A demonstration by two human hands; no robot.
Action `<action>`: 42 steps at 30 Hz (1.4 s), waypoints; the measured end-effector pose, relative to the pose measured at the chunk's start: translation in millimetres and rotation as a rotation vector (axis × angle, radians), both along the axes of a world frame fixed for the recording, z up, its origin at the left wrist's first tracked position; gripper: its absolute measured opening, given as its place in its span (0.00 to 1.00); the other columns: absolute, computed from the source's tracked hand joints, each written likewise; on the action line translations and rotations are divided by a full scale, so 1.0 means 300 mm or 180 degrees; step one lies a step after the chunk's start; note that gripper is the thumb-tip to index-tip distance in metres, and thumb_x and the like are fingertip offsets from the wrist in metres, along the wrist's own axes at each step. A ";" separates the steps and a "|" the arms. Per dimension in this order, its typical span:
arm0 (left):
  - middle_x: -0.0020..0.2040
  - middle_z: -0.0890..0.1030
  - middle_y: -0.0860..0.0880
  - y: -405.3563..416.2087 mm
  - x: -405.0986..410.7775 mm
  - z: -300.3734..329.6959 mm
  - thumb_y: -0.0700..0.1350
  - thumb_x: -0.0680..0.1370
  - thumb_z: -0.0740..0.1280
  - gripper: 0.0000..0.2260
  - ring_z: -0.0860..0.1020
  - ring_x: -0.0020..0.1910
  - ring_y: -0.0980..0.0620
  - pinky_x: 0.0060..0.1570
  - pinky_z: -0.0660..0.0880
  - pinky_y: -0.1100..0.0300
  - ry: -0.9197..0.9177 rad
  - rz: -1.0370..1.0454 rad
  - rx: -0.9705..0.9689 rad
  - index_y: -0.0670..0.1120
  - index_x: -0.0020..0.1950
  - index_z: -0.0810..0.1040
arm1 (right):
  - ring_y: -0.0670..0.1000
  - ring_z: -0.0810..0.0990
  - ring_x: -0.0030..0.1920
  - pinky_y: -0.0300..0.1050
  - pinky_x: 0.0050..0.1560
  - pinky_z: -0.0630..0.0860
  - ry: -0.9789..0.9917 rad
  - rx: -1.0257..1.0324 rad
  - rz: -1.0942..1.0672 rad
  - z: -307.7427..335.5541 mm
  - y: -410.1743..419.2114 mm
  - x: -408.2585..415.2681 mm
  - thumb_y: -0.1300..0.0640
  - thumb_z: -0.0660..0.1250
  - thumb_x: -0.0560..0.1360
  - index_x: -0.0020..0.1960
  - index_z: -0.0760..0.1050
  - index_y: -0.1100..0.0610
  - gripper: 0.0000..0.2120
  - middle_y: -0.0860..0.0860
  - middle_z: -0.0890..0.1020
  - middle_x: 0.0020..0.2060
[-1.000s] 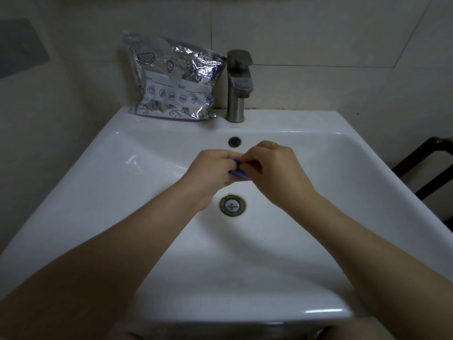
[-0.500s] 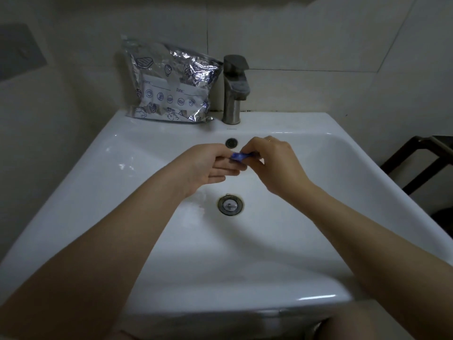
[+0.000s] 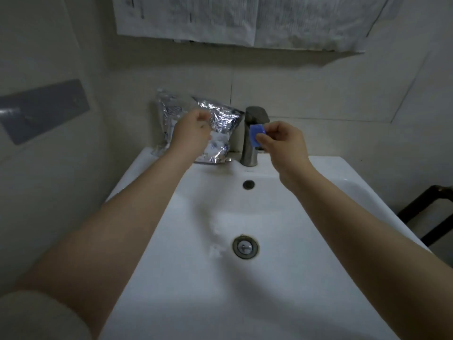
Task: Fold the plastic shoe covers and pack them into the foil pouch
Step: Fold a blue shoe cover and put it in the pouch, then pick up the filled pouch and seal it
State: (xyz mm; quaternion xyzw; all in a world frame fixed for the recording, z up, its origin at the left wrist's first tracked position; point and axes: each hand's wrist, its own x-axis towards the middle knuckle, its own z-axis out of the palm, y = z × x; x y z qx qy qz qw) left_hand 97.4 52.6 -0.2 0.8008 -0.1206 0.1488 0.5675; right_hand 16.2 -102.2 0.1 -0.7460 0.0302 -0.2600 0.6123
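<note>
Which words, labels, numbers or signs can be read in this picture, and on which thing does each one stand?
No text can be read with certainty.
Foil pouch: blue printed icons and a pale label panel, too blurred to read; the left hand covers part of it.
Paper sheets on the wall above: faint lines of print, too small and blurred.
Folded blue shoe cover in the right hand: no print visible.
Faucet: no mark visible.

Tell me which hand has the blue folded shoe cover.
The right hand pinches the blue folded shoe cover in front of the faucet. The left hand has none; it reaches to the foil pouch.
</note>
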 end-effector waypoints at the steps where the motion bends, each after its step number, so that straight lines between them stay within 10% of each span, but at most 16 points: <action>1: 0.53 0.78 0.45 0.006 0.032 0.021 0.35 0.77 0.57 0.15 0.77 0.40 0.49 0.34 0.70 0.61 -0.0331 0.0133 0.0454 0.45 0.60 0.76 | 0.42 0.74 0.31 0.35 0.36 0.71 -0.0040 0.0058 0.0024 0.012 0.007 0.015 0.69 0.65 0.73 0.37 0.73 0.54 0.12 0.49 0.78 0.32; 5: 0.67 0.71 0.43 -0.013 0.169 0.096 0.35 0.76 0.59 0.19 0.71 0.63 0.45 0.57 0.66 0.61 -0.1137 0.0133 0.1956 0.43 0.67 0.71 | 0.38 0.73 0.27 0.36 0.36 0.70 -0.0145 0.0038 0.0096 0.064 0.033 0.092 0.68 0.65 0.73 0.39 0.74 0.53 0.11 0.48 0.78 0.32; 11: 0.56 0.76 0.40 -0.027 0.305 0.109 0.44 0.76 0.64 0.12 0.75 0.54 0.41 0.49 0.71 0.52 -0.1028 0.0311 0.3112 0.42 0.59 0.75 | 0.45 0.76 0.36 0.37 0.39 0.71 -0.0190 -0.0134 0.0133 0.086 0.035 0.162 0.66 0.64 0.74 0.46 0.76 0.56 0.06 0.52 0.81 0.39; 22: 0.46 0.78 0.45 0.055 -0.060 0.098 0.45 0.79 0.62 0.09 0.75 0.46 0.46 0.42 0.68 0.55 -0.1862 0.0067 0.2369 0.42 0.49 0.79 | 0.51 0.79 0.49 0.45 0.49 0.76 -0.0507 0.0159 0.0029 0.148 0.079 0.120 0.65 0.64 0.75 0.44 0.67 0.49 0.12 0.50 0.78 0.46; 31: 0.39 0.78 0.41 0.008 -0.268 -0.027 0.43 0.74 0.62 0.11 0.77 0.36 0.44 0.37 0.72 0.59 -0.1978 -0.0674 0.1912 0.39 0.43 0.81 | 0.44 0.75 0.36 0.34 0.37 0.71 0.0608 -0.2333 0.0454 0.102 0.064 -0.042 0.64 0.68 0.71 0.40 0.78 0.56 0.04 0.45 0.77 0.32; 37: 0.40 0.79 0.44 -0.058 -0.326 -0.088 0.42 0.73 0.66 0.07 0.75 0.38 0.51 0.42 0.64 0.68 -0.1806 -0.0923 0.1685 0.39 0.41 0.81 | 0.50 0.73 0.39 0.40 0.38 0.68 0.2155 -0.3523 0.0580 0.092 -0.005 -0.133 0.57 0.59 0.77 0.53 0.80 0.57 0.12 0.52 0.79 0.42; 42: 0.49 0.78 0.46 -0.111 -0.352 -0.100 0.45 0.77 0.64 0.08 0.76 0.47 0.46 0.44 0.70 0.57 -0.1738 -0.0590 0.2147 0.42 0.48 0.80 | 0.53 0.74 0.40 0.43 0.40 0.68 0.2195 -0.3009 0.0634 0.031 -0.056 -0.156 0.52 0.56 0.79 0.50 0.78 0.63 0.16 0.56 0.80 0.43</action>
